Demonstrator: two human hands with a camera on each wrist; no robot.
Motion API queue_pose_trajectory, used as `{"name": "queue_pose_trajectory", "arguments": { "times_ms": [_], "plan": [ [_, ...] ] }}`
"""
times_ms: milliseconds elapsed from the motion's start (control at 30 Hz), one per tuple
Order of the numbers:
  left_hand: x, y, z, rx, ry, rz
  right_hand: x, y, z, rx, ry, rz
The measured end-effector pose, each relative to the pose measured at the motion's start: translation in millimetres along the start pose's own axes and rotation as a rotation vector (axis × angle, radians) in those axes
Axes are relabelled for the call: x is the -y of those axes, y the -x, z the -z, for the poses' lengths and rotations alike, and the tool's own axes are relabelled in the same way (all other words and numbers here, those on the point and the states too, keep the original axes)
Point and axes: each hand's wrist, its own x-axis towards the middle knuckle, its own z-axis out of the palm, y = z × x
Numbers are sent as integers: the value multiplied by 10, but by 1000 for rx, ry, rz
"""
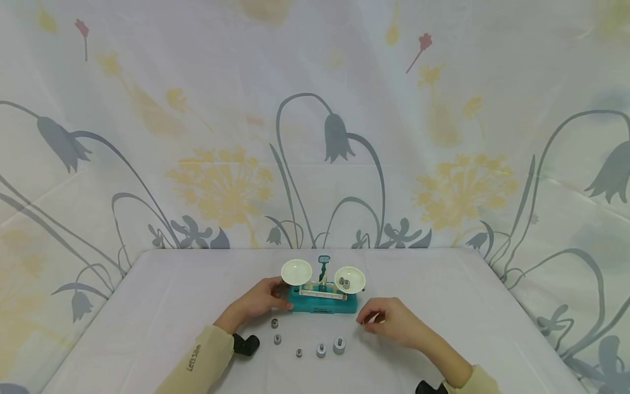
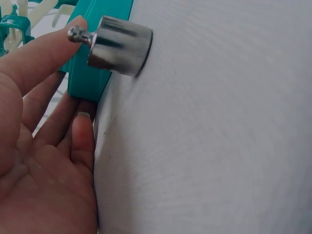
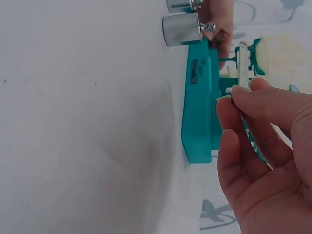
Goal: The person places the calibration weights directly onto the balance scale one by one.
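A teal balance scale (image 1: 322,305) with two cream pans stands on the white table. My left hand (image 1: 261,298) grips the left end of its base, thumb along the front and fingers behind. The left pan (image 1: 297,272) holds nothing; in the right pan (image 1: 358,274) sit two small metal weights (image 1: 346,284). Just off the base's front right corner, my right hand (image 1: 394,322) pinches a small metal weight (image 1: 362,323) between thumb and fingertips, mostly hidden by them. A shiny knobbed weight (image 2: 122,46) shows close to my left thumb in the left wrist view.
Several knobbed metal weights stand in front of the scale, from a small one (image 1: 299,353) to the largest (image 1: 339,346) at the right. Two more, one of them a grey weight (image 1: 274,323), stand near my left wrist. A flower-patterned cloth (image 1: 315,180) hangs behind the table.
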Motion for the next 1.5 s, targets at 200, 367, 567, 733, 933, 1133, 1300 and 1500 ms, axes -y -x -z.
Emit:
{"name": "queue_pose_trajectory", "arguments": {
  "times_ms": [200,367,567,733,933,1133,1300,1500],
  "plan": [
    [7,-9,1,9,-5,-8,26,3,60,-3,11,6],
    [11,-15,5,6,-17,-5,48,-13,119,-17,37,29],
    [14,-24,4,4,-16,-1,95,-49,183,-34,47,49],
    [0,-7,1,4,-17,-1,112,-68,237,-60,66,59],
    [-2,-4,-2,8,-13,-11,119,-101,272,-79,68,34],
    [15,-16,-6,9,-20,-21,118,-124,305,-89,77,44],
    [19,-13,-1,8,-21,-19,120,-148,350,-90,80,41],
    [21,-13,0,7,-29,-21,154,-190,411,-91,83,32]
  ]
}}
